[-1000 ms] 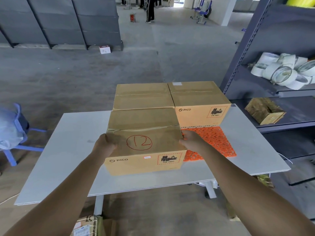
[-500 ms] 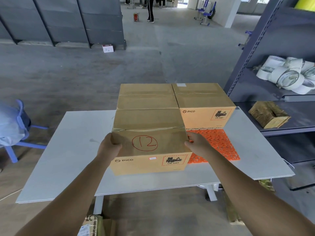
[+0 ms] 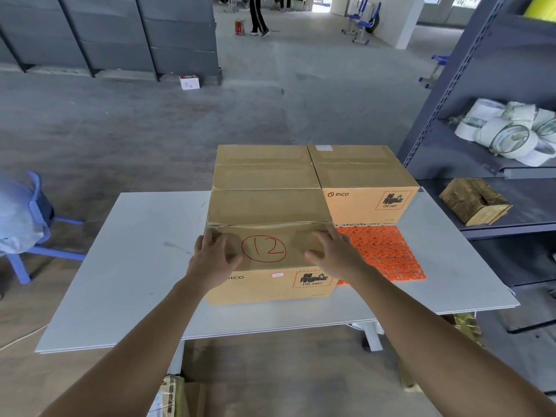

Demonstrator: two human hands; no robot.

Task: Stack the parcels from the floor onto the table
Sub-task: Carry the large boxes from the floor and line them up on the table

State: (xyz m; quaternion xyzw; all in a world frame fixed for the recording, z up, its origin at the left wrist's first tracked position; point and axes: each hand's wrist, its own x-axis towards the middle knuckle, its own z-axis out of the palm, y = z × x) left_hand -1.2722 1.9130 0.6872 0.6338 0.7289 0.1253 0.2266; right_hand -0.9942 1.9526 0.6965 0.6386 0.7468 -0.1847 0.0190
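Resting fingers, left: the fingers [image 3: 214,239] of the left hand [image 3: 214,261] are spread and laid flat on top of the parcel marked 12 [image 3: 267,233], near its front left corner; nothing is gripped.
Fingers, right: the fingers [image 3: 326,237] of the right hand [image 3: 336,259] are likewise loosely spread and laid on the same top, near the front right corner; nothing is clasped.
Parcel under the fingers: the parcel marked 12 is set on the table [image 3: 135,266], front row, left side; its circled number is seen between the two hands.
Neighbours: it is butted against the rear left parcel [image 3: 264,170]; the rear right parcel [image 3: 364,179] is set beside that one, at the back of an orange mat [image 3: 385,254].
Done: three parcels are counted on the table, in one layer.
Left: the front right place, over the orange mat, is judged unfilled; a taped package [image 3: 171,395] is glimpsed on the floor below the table edge, and how many more lie there cannot be told.
Step in hand: the placing is judged all but finished; release is expected.
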